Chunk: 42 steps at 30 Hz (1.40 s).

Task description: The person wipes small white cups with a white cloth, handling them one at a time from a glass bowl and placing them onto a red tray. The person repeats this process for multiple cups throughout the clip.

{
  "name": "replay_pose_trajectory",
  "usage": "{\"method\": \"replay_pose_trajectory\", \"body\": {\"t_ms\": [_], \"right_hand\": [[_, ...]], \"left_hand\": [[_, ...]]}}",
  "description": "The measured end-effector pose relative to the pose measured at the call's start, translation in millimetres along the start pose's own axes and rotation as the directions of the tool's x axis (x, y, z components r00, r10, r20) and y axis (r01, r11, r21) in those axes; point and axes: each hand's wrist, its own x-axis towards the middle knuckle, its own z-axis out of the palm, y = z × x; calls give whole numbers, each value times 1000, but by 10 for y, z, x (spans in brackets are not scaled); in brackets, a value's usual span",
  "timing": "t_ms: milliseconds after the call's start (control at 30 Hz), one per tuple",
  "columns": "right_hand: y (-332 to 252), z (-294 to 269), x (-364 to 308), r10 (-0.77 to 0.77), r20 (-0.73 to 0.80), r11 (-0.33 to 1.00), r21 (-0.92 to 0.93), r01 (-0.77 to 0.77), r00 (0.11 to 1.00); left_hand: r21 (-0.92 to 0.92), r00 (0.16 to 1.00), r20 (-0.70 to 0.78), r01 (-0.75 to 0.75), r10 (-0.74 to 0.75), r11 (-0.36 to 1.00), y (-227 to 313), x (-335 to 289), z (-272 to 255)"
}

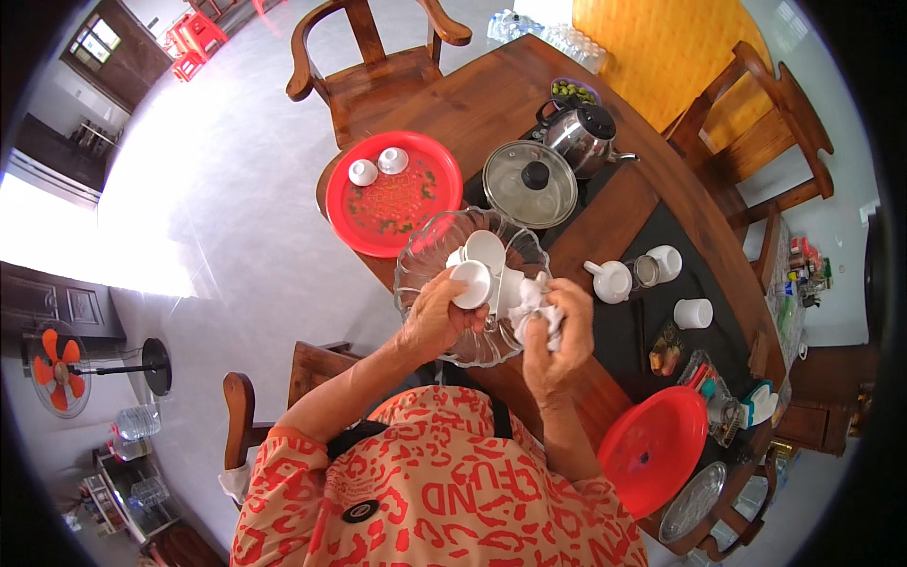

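My left hand [436,314] is closed round a small white cup [472,284], its mouth tipped up toward me. In my right hand [560,333] a crumpled white cloth [535,312] is bunched between fingers and thumb, close beside the cup but apart from it. Both hands are over a scalloped clear glass bowl [423,248]. Inside that bowl sit more white cups [486,249], partly hidden behind my hands. Farther left, two small white cups [392,160] stand on a round red tray [342,210] with a patterned middle.
Beyond the bowl are a lidded glass-topped pot [530,183] and a steel kettle [582,140]. A white teapot [611,282], a glass strainer cup [645,271] and white cups [693,314] stand on the dark mat to the right. Near my right arm leans a red basin [654,452]. Wooden chairs [370,71] surround the table.
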Motion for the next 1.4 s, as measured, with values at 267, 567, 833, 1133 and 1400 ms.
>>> {"method": "replay_pose_trajectory", "body": {"t_ms": [267,567,833,1133,1400], "right_hand": [[10,367,-220,-304,80,941,-129,312,949],[36,273,121,127,210,950,254,-180,969],[-37,210,104,-161,291,985,104,136,943],[60,103,164,20,455,869,433,-241,890],[157,33,248,51,675,713,492,-500,736]], "left_hand": [[-186,997,-30,62,-69,981,-100,9,225],[-153,986,60,166,-158,974,1,-80,157],[-68,984,-131,115,-123,991,13,-128,285],[-25,977,40,209,-207,978,70,-221,196],[47,948,-54,315,-312,948,140,-275,367]]}}
